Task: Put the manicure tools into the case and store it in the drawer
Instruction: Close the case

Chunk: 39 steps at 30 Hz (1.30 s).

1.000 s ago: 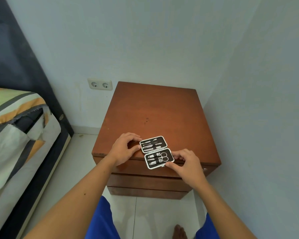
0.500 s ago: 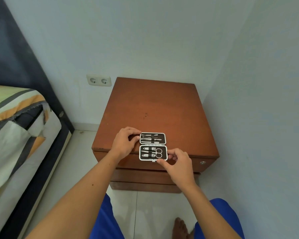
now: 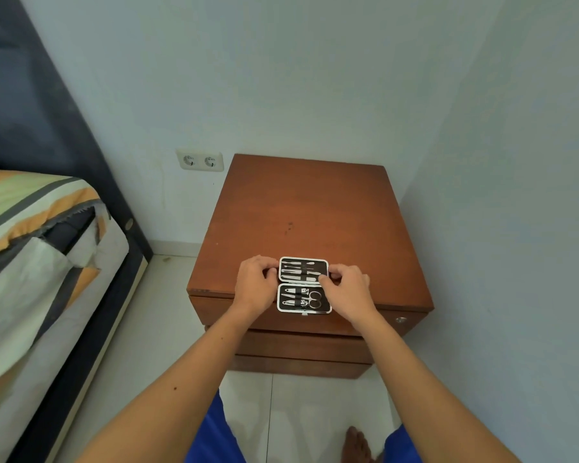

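Observation:
A small black manicure case [image 3: 303, 284] with a silver rim lies open flat at the front edge of the brown nightstand [image 3: 308, 212]. Several metal tools sit in both halves, with scissors [image 3: 315, 299] in the near half. My left hand [image 3: 256, 285] pinches the left edge of the far half. My right hand [image 3: 348, 290] pinches the right edge of that same half. The top drawer front [image 3: 375, 324] under the case is closed, with a round metal lock [image 3: 401, 319] at its right.
A bed [image 3: 41, 262] with striped bedding and a dark frame stands to the left. Walls close in behind and to the right of the nightstand. A double wall socket [image 3: 200, 160] sits left of it. Two lower drawers [image 3: 301, 352] are closed. My bare foot [image 3: 358, 444] rests on white tiles.
The case has turned square to the nightstand's front edge. My right hand moved from the near half's corner up to the far half's right edge. The view shifted slightly.

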Motion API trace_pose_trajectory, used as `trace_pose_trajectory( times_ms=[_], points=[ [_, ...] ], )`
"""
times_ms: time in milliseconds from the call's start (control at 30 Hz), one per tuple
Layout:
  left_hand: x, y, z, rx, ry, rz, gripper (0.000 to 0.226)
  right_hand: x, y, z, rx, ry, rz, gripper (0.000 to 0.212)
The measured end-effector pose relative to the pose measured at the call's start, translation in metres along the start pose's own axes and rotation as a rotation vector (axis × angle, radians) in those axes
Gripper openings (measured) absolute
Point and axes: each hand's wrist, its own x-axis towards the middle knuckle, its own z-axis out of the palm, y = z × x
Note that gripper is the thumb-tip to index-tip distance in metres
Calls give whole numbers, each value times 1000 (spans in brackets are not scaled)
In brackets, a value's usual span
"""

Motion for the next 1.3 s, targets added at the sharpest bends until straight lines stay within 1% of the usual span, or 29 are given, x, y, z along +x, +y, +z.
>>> trace_pose_trajectory(
  times_ms=[67, 133, 167, 233, 300, 367, 433, 533, 633, 733, 800, 900, 1000, 1200, 1300],
  points=[
    [0, 8, -5, -134, -3, -74, 29, 3, -9, -4, 181, -4, 34, 22],
    [2, 8, -8, -262, -1, -122, 30, 0, -19, -13, 345, 10, 57, 21],
    [1, 9, -11, -310, 0, -122, 31, -1, -22, -18, 366, 29, 46, 23],
    [-9, 11, -18, -319, -2, -62, 33, -7, -22, -25, 350, 64, -9, 25],
    [-23, 7, -22, -263, 2, 27, 33, -19, -19, -28, 335, 55, -50, 28],
    [-39, -4, -21, -169, 14, 103, 30, -33, -6, -27, 326, 25, -86, 37],
    [-52, -20, -14, -40, 24, 167, 30, -49, 8, -22, 247, 15, -134, 44],
    [-68, -33, -7, 82, -6, 212, 32, -65, 26, -13, 99, 50, -222, 45],
    [-70, -30, -7, 123, -14, 208, 33, -64, 27, -9, 34, 67, -286, 43],
    [-64, -18, -9, 143, -21, 207, 37, -49, 18, -15, 65, 107, -282, 37],
    [-56, -12, -9, 147, -50, 225, 41, -39, 11, -21, 69, 50, -291, 40],
    [-42, -7, -10, 184, -89, 252, 43, -24, 6, -24, -59, -90, -366, 44],
    [-35, -9, -13, 234, -109, 279, 45, -18, 9, -22, -135, -135, -410, 43],
    [-31, -14, -16, 314, -129, 360, 48, -19, 19, -17, -78, -77, -431, 41],
    [-27, -16, -17, 361, -152, 421, 48, -20, 22, -10, -106, -62, -435, 41]
  ],
)
